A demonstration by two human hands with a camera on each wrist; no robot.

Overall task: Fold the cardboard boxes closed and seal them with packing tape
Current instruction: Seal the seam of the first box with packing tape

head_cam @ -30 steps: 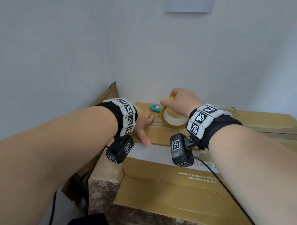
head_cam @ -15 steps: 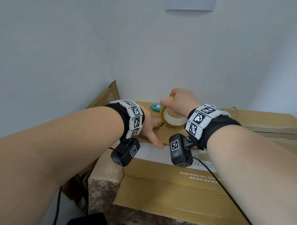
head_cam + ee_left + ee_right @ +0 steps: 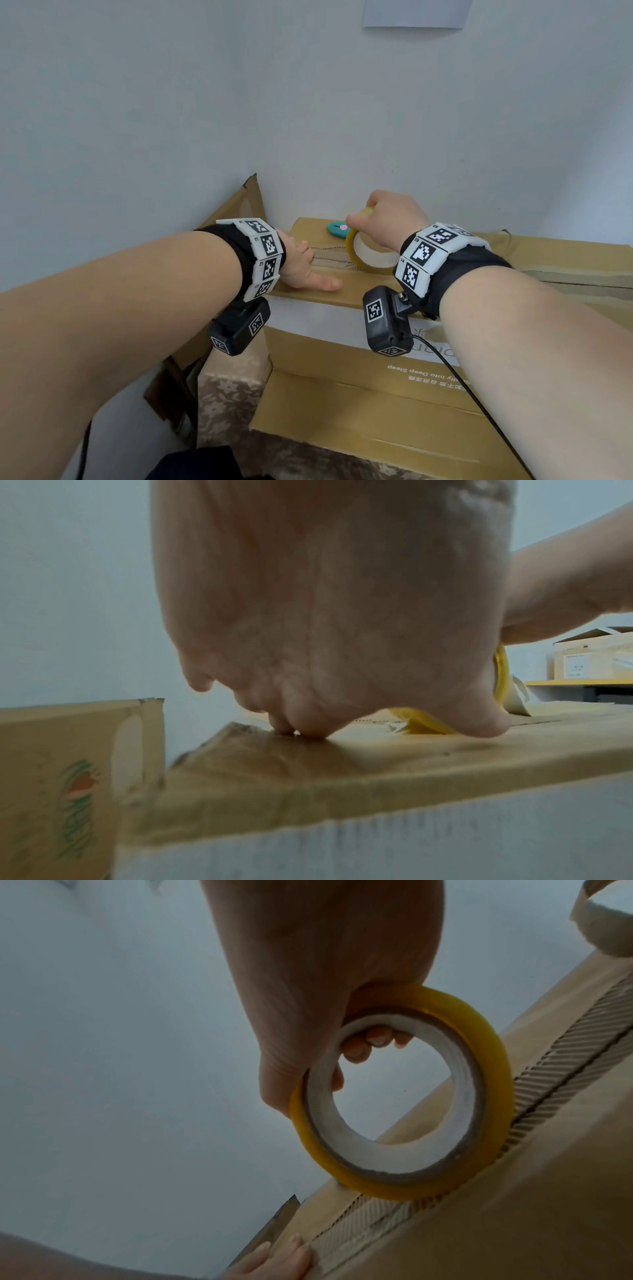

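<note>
Right hand (image 3: 390, 219) grips the upright tape roll (image 3: 404, 1096) (on the seam); left hand (image 3: 301, 267) presses flat on the box (image 3: 376, 404).

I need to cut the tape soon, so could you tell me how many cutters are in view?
1. A teal cutter lies on the cardboard box top near the wall, just beyond the tape roll gripped by the right hand. Others may hide behind the arms.

- Cardboard box (image 3: 342, 401): matt brown corrugated board, fluting laid bare along the top seam (image 3: 561, 1074).
- Tape roll (image 3: 493, 1102): glossy translucent yellow film on a dull white paper core.
- Box cutter (image 3: 337, 228): smooth teal plastic.
- Wristbands (image 3: 472, 267): black cloth.
</note>
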